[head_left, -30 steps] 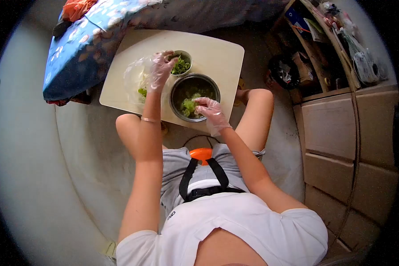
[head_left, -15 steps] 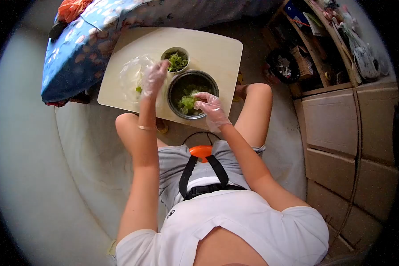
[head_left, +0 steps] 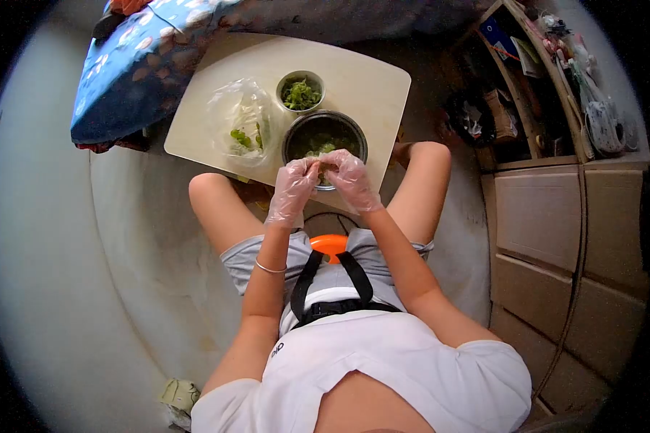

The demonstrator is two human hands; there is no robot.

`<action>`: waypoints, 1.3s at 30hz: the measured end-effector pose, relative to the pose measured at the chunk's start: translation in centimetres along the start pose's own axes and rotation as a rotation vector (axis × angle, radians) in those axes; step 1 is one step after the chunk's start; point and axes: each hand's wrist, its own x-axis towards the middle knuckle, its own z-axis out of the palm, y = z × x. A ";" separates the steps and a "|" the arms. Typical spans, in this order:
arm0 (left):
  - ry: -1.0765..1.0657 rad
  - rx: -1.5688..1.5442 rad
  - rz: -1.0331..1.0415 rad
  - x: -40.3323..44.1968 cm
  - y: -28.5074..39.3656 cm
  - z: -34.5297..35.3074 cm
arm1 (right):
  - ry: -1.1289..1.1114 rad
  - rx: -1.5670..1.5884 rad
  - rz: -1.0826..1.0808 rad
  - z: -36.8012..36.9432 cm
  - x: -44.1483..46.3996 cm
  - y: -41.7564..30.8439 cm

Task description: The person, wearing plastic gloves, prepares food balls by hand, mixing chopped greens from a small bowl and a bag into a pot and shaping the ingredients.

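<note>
Fingertips meeting, the left hand (head_left: 291, 193) and right hand (head_left: 352, 180) pinch leafy greens (head_left: 318, 151) over the near side of a pot (head_left: 348, 128). Just beyond it stands a bowl (head_left: 300, 110) of leaves; leftward, a clear bag (head_left: 222, 110) of vegetables rests on the surface (head_left: 365, 81).

Soft, diffuse light falls across a pale counter (head_left: 368, 81) at upper center, leaving its top bright, while the shelf (head_left: 529, 94) at upper right sinks into shadow. Small highlights glint on the plastic-gloved hands (head_left: 291, 191) near mid-frame, where fine detail between the fingertips is hard to make out; the inside of the pot (head_left: 364, 141) beyond them reads dark. A fisheye-like view bows straight lines and fades to black at the corners, with bluish fringing at the edges and grain in darker areas.
</note>
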 end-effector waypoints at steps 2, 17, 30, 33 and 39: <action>0.012 0.008 -0.008 -0.1 0.4 -0.1 | -0.011 -0.035 -0.037 -0.2 0.2 -0.4; 0.158 0.072 0.009 0.0 1.0 0.0 | 0.119 0.582 0.384 0.9 -0.5 1.0; 0.144 0.360 0.248 0.1 0.9 1.0 | 0.140 -0.085 0.052 0.2 -0.1 -0.8; 0.172 0.464 0.322 0.4 0.3 1.1 | 0.145 -0.143 0.015 0.4 0.0 -1.0; 0.197 0.583 0.374 0.3 0.1 1.2 | 0.152 0.090 0.212 1.1 -0.5 -0.2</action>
